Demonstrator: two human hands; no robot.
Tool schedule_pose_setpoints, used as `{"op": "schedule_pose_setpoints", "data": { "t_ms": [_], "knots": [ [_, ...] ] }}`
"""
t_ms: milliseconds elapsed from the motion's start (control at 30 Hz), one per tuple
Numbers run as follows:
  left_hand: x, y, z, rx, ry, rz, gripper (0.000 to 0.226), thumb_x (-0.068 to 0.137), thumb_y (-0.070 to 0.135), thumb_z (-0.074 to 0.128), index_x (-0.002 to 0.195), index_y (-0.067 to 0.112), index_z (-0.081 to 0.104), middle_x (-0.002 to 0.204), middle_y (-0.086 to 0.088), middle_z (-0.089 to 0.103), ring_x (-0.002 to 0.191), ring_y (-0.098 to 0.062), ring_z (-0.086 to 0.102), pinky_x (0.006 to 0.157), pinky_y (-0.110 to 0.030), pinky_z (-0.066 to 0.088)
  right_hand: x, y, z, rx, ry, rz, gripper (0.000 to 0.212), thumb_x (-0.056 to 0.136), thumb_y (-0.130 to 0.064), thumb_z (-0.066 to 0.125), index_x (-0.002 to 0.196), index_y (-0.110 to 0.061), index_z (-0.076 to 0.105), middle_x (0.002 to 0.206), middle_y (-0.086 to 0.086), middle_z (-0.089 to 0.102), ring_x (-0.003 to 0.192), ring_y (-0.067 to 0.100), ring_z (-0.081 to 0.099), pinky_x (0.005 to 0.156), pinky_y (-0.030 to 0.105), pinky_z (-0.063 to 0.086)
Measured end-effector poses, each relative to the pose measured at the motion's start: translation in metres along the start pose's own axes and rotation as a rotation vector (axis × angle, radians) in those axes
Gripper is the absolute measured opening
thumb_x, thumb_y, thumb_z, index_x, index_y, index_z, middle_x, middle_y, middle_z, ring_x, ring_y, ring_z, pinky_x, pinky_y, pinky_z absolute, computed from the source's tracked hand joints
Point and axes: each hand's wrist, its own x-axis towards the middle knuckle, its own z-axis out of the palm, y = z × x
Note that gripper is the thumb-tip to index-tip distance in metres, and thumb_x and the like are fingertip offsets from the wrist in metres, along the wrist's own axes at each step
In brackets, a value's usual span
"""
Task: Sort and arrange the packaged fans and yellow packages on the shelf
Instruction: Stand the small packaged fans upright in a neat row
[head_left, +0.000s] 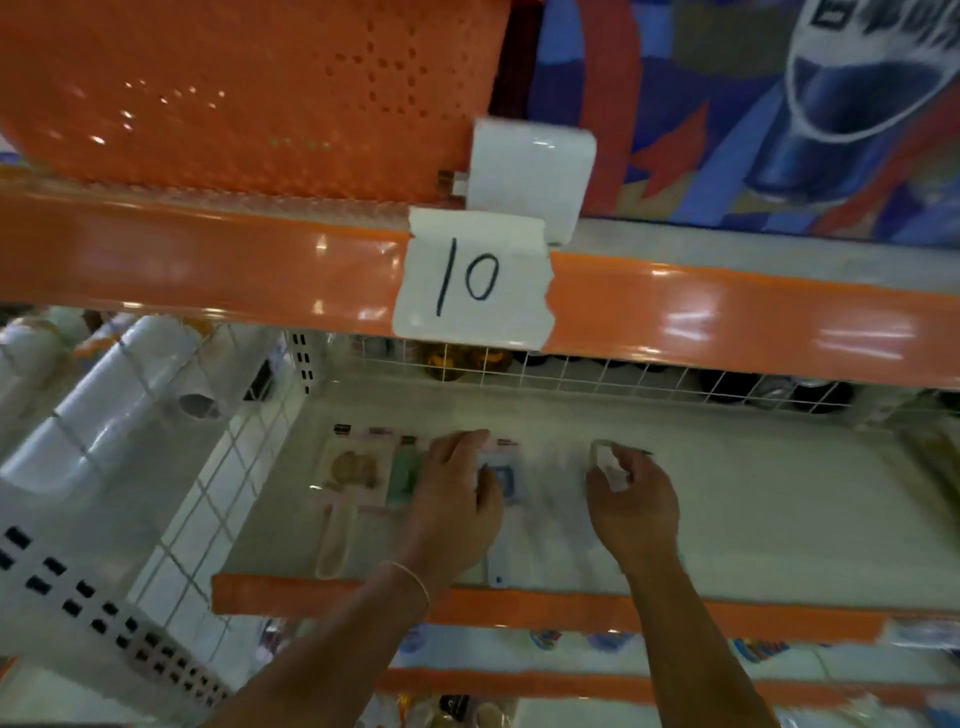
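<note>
Several packaged fans lie flat in a row on the white shelf (753, 519), handles toward me. The leftmost fan package (353, 473) shows a beige round fan; a green one (404, 475) lies beside it. My left hand (457, 493) rests palm down on a blue fan package (501, 483), fingers spread over it. My right hand (631, 499) hovers to the right and pinches the top of a clear, blurred package (608, 465). No yellow packages are visible.
An orange shelf rail with a paper tag marked "10" (475, 280) hangs just above. A white wire divider (208, 493) bounds the shelf on the left, with white plastic baskets (93, 441) beyond. A wire grid (623, 379) closes the back.
</note>
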Motion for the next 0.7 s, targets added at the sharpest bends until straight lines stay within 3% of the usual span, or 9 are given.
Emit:
{"op": "schedule_pose_setpoints", "data": {
  "t_ms": [100,167,267,400,500,567,633,700],
  "knots": [
    [0.002,0.021,0.038,-0.026,-0.081,0.020,0.037,0.093,0.022,0.050,0.130,0.015,0.054,0.124,-0.001,0.053,0.110,-0.014,0.052,0.093,-0.028,0.047,0.015,0.027,-0.025,0.012,0.001,0.024,0.036,0.081,-0.025,0.066,0.114,-0.010,0.067,0.106,0.011,0.071,0.098,0.030,0.066,0.089,0.039,0.052],
    [0.002,0.035,0.058,-0.028,-0.127,-0.006,0.039,0.096,0.022,0.049,0.134,0.018,0.049,0.126,0.003,0.049,0.112,-0.008,0.049,0.094,-0.021,0.043,0.024,0.043,-0.037,0.003,-0.012,0.061,0.037,0.081,-0.022,0.070,0.116,-0.011,0.065,0.108,0.012,0.070,0.100,0.031,0.065,0.090,0.038,0.051],
    [0.004,0.044,0.090,-0.067,-0.221,-0.127,0.041,0.098,0.018,0.045,0.139,0.021,0.043,0.135,0.004,0.044,0.120,-0.009,0.046,0.096,-0.019,0.039,0.036,0.064,-0.048,-0.041,-0.071,0.097,0.049,0.081,-0.028,0.071,0.125,-0.010,0.059,0.118,0.015,0.065,0.106,0.033,0.062,0.097,0.042,0.048],
    [0.010,0.054,0.119,-0.188,-0.316,-0.331,0.047,0.096,0.009,0.045,0.141,0.020,0.041,0.140,0.000,0.045,0.128,-0.013,0.043,0.099,-0.022,0.036,0.046,0.082,-0.054,0.001,-0.164,0.160,0.052,0.082,-0.025,0.069,0.130,-0.012,0.054,0.122,0.017,0.061,0.107,0.032,0.060,0.095,0.037,0.048],
    [0.020,0.064,0.132,-0.251,-0.308,-0.511,0.035,0.092,0.008,0.047,0.119,0.028,0.053,0.117,0.005,0.050,0.110,-0.015,0.049,0.092,-0.026,0.038,0.052,0.090,-0.054,0.062,-0.235,0.197,0.049,0.086,-0.018,0.064,0.133,-0.011,0.051,0.125,0.017,0.060,0.110,0.031,0.060,0.092,0.034,0.047],
    [0.025,0.068,0.138,-0.308,-0.267,-0.604,0.027,0.087,0.011,0.051,0.105,0.031,0.053,0.116,0.003,0.055,0.106,-0.018,0.054,0.095,-0.033,0.045,0.055,0.092,-0.051,0.121,-0.282,0.244,0.048,0.087,-0.013,0.059,0.134,-0.012,0.050,0.128,0.016,0.060,0.109,0.030,0.061,0.093,0.036,0.049],
    [0.028,0.068,0.143,-0.397,-0.234,-0.692,0.039,0.084,0.013,0.055,0.121,0.025,0.054,0.123,-0.004,0.058,0.109,-0.023,0.057,0.097,-0.038,0.048,0.057,0.092,-0.047,0.236,-0.316,0.314,0.047,0.084,-0.008,0.056,0.131,-0.016,0.052,0.126,0.012,0.060,0.103,0.028,0.063,0.091,0.040,0.053],
    [0.032,0.070,0.144,-0.471,-0.191,-0.775,0.042,0.082,0.009,0.058,0.123,0.020,0.054,0.117,-0.008,0.059,0.105,-0.025,0.058,0.094,-0.038,0.051,0.060,0.094,-0.042,0.338,-0.328,0.369,0.046,0.082,-0.007,0.054,0.127,-0.017,0.054,0.121,0.009,0.064,0.096,0.025,0.065,0.088,0.041,0.055]
  ]
}}
